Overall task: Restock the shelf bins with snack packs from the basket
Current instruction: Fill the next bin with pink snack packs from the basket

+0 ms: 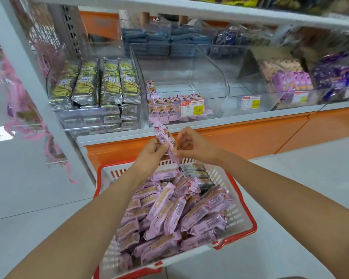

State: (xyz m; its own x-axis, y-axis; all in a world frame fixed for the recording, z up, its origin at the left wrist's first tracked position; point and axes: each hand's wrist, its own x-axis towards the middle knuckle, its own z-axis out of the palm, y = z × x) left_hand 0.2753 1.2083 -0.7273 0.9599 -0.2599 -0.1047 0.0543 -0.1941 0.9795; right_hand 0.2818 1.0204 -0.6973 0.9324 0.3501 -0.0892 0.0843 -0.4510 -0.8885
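Four long yellow-green packs (101, 81) lie side by side atop the leftmost clear bin (79, 120); the next bin (212, 110) has pink packs (163, 113) beside a price tag (192, 108). Lower, I see the left hand (151, 150) and right hand (191, 146) both pinching one pink snack pack (165, 138) over the far rim of the basket (250, 224), heaped with dozens more (169, 214). Its long axis runs steeply, upper end leaning left toward the shelf.
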